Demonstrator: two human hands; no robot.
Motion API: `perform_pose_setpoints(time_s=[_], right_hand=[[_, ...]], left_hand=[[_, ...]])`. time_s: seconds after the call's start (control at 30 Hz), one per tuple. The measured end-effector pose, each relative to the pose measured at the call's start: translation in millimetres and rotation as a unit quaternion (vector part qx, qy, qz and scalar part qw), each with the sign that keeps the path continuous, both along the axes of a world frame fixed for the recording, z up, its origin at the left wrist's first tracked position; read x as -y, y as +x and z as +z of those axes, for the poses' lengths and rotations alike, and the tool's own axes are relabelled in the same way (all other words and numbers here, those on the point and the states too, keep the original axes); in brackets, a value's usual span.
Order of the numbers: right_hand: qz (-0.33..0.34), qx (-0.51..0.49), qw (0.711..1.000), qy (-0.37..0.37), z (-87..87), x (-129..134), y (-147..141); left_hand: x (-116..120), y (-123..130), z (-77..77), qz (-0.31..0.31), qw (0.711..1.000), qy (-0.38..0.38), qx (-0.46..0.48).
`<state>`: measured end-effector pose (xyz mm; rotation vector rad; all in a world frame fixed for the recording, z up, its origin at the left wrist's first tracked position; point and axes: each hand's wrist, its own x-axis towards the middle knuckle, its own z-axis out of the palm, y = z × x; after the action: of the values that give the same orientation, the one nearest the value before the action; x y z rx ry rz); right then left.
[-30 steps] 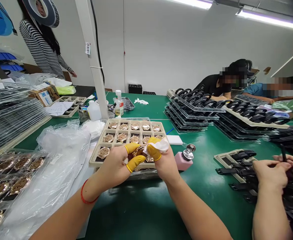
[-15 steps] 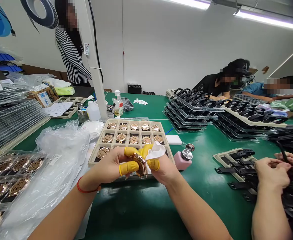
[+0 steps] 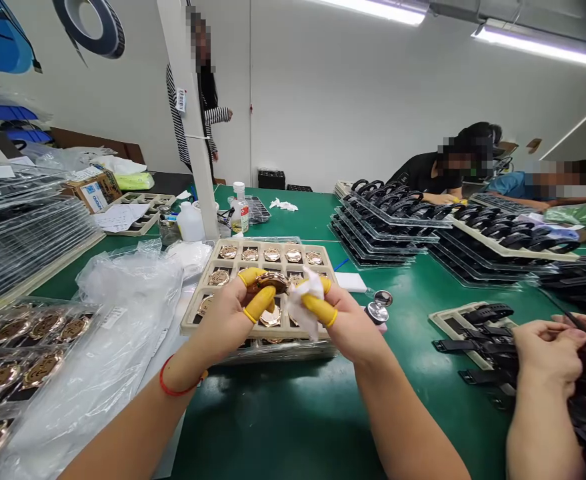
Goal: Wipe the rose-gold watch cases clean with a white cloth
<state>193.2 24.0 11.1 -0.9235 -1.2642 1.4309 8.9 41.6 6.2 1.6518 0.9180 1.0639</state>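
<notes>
My left hand point(image 3: 233, 307), with yellow finger cots and a red string at the wrist, pinches a rose-gold watch case point(image 3: 273, 281) by its edge. A crumpled white wipe point(image 3: 307, 300) is gripped between the cot-covered fingers of my right hand point(image 3: 345, 317), just right of the case and slightly apart from it. Both hands are above a beige compartment tray point(image 3: 193, 313) of similar watch cases, the front rows partly hidden by them. To the right of the tray stands a bottle with a metal pump top point(image 3: 380, 307), its pink body mostly covered by my right hand.
Clear plastic bags point(image 3: 123, 333) and trays of more cases point(image 3: 23, 360) lie at left, beside stacked clear trays point(image 3: 37, 233). Stacks of black watch straps point(image 3: 387, 213) fill the right. A co-worker's hands point(image 3: 553, 347) work close on that side. A white post point(image 3: 195, 133) rises behind the tray.
My hands have drawn apart, the wipe leaving the watch case, which has tipped flatter. My right hand has shifted right, now covering the pink bottle. The person in stripes has moved right behind the post.
</notes>
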Motion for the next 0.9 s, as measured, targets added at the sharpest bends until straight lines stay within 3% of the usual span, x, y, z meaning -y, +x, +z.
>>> perform_pose_setpoints(time_s=[0.17, 0.3, 0.37, 0.47, 0.57, 0.73, 0.9], right_hand=[[-0.049, 0.031, 0.995, 0.083, 0.0, -1, -5], [-0.033, 0.110, 0.984, 0.139, -5.6, 0, -5], [-0.074, 0.167, 0.962, 0.203, -8.2, 0, -5], [-0.114, 0.223, 0.925, 0.287, -10.6, 0, -6], [-0.062, 0.208, 0.948, 0.234, -9.5, -1, -7], [0.002, 0.098, 0.994, 0.051, -2.5, -3, 2], [-0.009, 0.112, 0.992, 0.049, -1.6, -8, 13]], left_hand=[[6, 3, 0.0, -0.058, 0.997, 0.038, -0.032], [7, 1, 0.3, -0.106, 0.987, 0.063, -0.107], [7, -1, -0.2, -0.073, 0.976, 0.112, -0.172], [8, -5, 0.4, 0.007, 0.933, 0.192, -0.304], [9, -8, 3.5, 0.012, 0.919, 0.195, -0.343], [3, -10, 2.0, -0.024, 0.968, 0.093, -0.232], [-4, -9, -2.0, 0.005, 0.989, 0.024, -0.147]])
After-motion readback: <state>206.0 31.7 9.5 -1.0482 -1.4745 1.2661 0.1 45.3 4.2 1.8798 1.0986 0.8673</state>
